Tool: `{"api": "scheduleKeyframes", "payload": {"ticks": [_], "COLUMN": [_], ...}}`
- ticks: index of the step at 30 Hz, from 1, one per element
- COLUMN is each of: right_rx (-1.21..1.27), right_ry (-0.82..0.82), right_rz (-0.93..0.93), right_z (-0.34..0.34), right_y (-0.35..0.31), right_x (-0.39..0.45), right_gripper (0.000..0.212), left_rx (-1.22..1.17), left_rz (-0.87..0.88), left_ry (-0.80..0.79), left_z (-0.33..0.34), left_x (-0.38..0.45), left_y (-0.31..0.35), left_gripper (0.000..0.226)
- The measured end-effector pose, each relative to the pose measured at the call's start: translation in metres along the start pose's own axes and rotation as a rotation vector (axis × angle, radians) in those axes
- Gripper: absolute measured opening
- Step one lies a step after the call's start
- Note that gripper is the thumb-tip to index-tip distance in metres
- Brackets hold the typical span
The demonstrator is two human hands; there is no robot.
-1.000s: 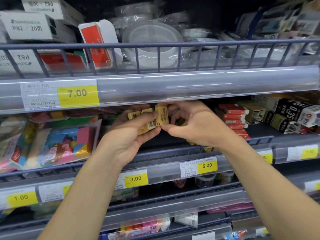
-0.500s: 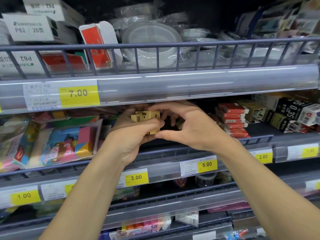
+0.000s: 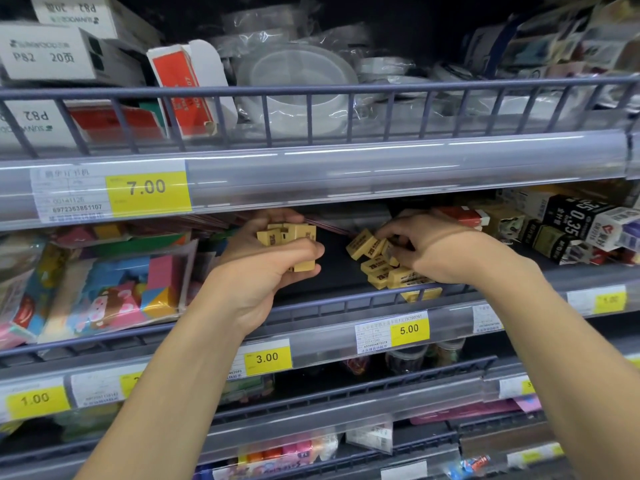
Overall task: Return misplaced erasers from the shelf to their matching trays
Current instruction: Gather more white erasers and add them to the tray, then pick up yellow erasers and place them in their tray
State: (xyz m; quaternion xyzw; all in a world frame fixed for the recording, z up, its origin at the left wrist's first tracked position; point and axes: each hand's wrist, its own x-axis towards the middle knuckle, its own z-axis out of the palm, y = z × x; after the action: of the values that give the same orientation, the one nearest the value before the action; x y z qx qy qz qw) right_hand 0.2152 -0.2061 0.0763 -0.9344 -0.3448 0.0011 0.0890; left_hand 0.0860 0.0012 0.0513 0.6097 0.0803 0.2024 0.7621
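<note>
On the middle shelf [image 3: 332,268], behind its low rail, a loose pile of yellow printed erasers [image 3: 377,261] is fingered by the curled right hand [image 3: 433,251], while several more erasers [image 3: 287,237] are clutched in the left hand [image 3: 263,265], hands apart.

Dim shelves, glary strips (edges bowed, blurred).

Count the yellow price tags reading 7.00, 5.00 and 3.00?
3: the 7.00 tag on the upper rail's left, the 5.00 tag below the right hand, the 3.00 tag lower left.
</note>
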Motion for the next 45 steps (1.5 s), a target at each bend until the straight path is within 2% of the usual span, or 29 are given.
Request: {"api": "scheduleKeyframes", "payload": {"ticks": [9,14,18,20,22,25,28,31,33,35,41,45], "right_rx": [-0.033,0.062,0.148,0.308,0.632,0.964,1.232,1.355,1.406,1.425,1.487,1.523], "right_ry": [-0.026,0.013,0.145,0.239,0.333,0.434,0.469,0.445,0.401,0.350,0.204,0.074], "right_rz": [0.054,0.102,0.122,0.096,0.008,-0.117,-0.194,-0.179,-0.116,-0.026,0.390,0.626], "right_z": [-0.004,0.005,0.006,0.008,0.013,0.022,0.041,0.074,0.102,0.133,0.237,0.300], "right_y": [-0.016,-0.022,-0.021,-0.017,-0.015,-0.019,-0.024,-0.025,-0.025,-0.024,-0.020,-0.015], "right_x": [0.012,0.017,0.013,0.006,-0.007,-0.033,-0.063,-0.098,-0.123,-0.148,-0.214,-0.253], "right_gripper": [0.051,0.063,0.052,0.042,0.033,0.030,0.030,0.031,0.035,0.039,0.032,0.031], "left_rx": [0.011,0.001,-0.010,-0.014,-0.025,-0.070,-0.115,-0.125,-0.143,-0.146,-0.073,0.024], "left_rz": [-0.003,-0.002,0.021,0.041,0.063,0.107,0.122,0.099,0.043,-0.057,-0.533,-0.784], "left_ry": [0.001,-0.002,-0.013,-0.025,-0.034,-0.065,-0.163,-0.292,-0.360,-0.362,-0.220,-0.090], "left_z": [0.000,-0.001,-0.004,-0.004,-0.004,-0.005,-0.005,-0.005,-0.008,-0.013,-0.041,-0.065], "left_x": [-0.001,0.001,0.001,-0.002,-0.008,-0.022,-0.045,-0.072,-0.090,-0.107,-0.147,-0.183], "left_y": [0.001,0.000,-0.001,0.000,0.003,0.006,0.002,-0.016,-0.035,-0.061,-0.169,-0.240], "left_gripper": [0.038,0.038,0.037,0.040,0.047,0.044,0.042,0.041,0.041,0.042,0.049,0.036]}}
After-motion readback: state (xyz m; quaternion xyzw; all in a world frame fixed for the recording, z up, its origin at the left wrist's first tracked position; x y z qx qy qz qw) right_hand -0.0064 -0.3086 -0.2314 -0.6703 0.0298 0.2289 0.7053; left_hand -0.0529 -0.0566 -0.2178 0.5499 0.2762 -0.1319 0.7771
